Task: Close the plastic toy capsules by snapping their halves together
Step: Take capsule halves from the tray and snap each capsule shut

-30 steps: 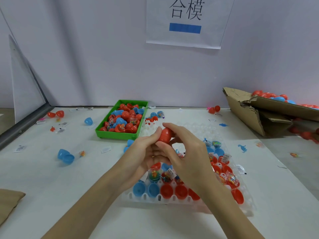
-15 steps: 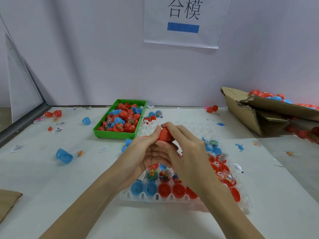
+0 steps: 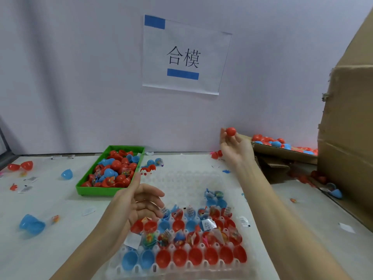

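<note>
Right hand [image 3: 235, 147] raised at right of centre, pinching a closed red capsule [image 3: 230, 131] at the fingertips, just short of the cardboard box [image 3: 282, 152] heaped with finished ones. Best released low over that heap to avoid a bounce-out. Left hand [image 3: 139, 203] empty, fingers loosely spread above the clear tray [image 3: 181, 178] at lower centre, well placed for picking the next filled half.

Two bare forearms enter from the bottom edge of the frame, the left hand [image 3: 139, 201] at lower centre and the right hand [image 3: 235, 147] at centre right. Neither arm shows a sleeve, cuff, glove, watch, bracelet or ring anywhere along its visible length, from the frame's bottom edge to the fingertips. Fingernails are too small and blurred to make out, and no other part of the person is in view
</note>
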A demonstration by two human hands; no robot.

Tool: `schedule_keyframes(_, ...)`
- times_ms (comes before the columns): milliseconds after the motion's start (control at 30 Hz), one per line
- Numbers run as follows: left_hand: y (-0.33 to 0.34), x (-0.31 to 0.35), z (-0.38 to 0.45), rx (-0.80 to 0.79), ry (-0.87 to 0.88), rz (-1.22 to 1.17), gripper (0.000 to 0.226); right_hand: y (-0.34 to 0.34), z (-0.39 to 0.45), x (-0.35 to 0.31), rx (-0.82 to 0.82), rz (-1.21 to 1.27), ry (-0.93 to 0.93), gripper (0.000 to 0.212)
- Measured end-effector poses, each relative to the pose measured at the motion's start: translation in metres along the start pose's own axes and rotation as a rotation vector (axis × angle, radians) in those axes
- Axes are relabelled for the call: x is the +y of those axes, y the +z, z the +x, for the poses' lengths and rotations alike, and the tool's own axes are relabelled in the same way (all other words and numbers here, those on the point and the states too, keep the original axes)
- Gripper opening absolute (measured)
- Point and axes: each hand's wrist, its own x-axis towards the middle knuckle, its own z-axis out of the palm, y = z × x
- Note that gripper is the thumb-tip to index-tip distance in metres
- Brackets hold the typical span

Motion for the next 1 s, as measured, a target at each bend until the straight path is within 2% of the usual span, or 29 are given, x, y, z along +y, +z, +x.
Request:
schedule_keyframes(167, -0.001, 0.002, 0.0, -0.005, -0.004, 0.001, 0.075, -0.009, 0.026, -0.018, 0.042, 0.289, -0.079, 0.049)
schedule_keyframes(233, -0.002, 0.003, 0.0, -0.008, -0.004, -0.003, 0.076, -0.013, 0.031, -0.02, 0.059, 0.269, -0.067, 0.055)
schedule_keyframes(267, -0.002, 0.005, 0.0, -0.008, -0.004, -0.002, 0.076, -0.015, 0.031, -0.019, 0.047, 0.182, -0.055, 0.053)
schedule_keyframes(300, -0.003, 0.006, 0.0, -0.007, -0.001, 0.001, 0.076, -0.018, 0.03, -0.016, 0.033, 0.023, -0.037, 0.048)
schedule_keyframes(367, -0.003, 0.007, -0.001, -0.006, 0.013, 0.001, 0.074, -0.028, 0.023, -0.008, 0.002, -0.471, -0.053, 0.038)
schedule_keyframes(467, -0.005, 0.008, -0.002, 0.005, 0.033, 0.01, 0.072, -0.049, 0.003, -0.002, -0.106, -1.391, -0.184, 0.025)
schedule_keyframes(533, -0.005, 0.008, -0.002, 0.013, 0.037, 0.017, 0.07, -0.063, -0.006, -0.004, -0.243, -2.003, -0.231, 0.016)
schedule_keyframes(600, -0.003, 0.008, -0.003, 0.016, 0.041, 0.026, 0.069, -0.07, -0.011, -0.004, -0.363, -2.346, -0.14, 0.014)
schedule_keyframes(700, 0.0, 0.008, -0.004, 0.025, 0.044, 0.056, 0.067, -0.073, -0.015, -0.001, -0.384, -2.451, -0.061, 0.014)
schedule_keyframes(1000, 0.004, 0.008, -0.005, 0.032, 0.027, 0.099, 0.066, -0.073, -0.007, 0.004, -0.484, -2.484, -0.084, 0.01)
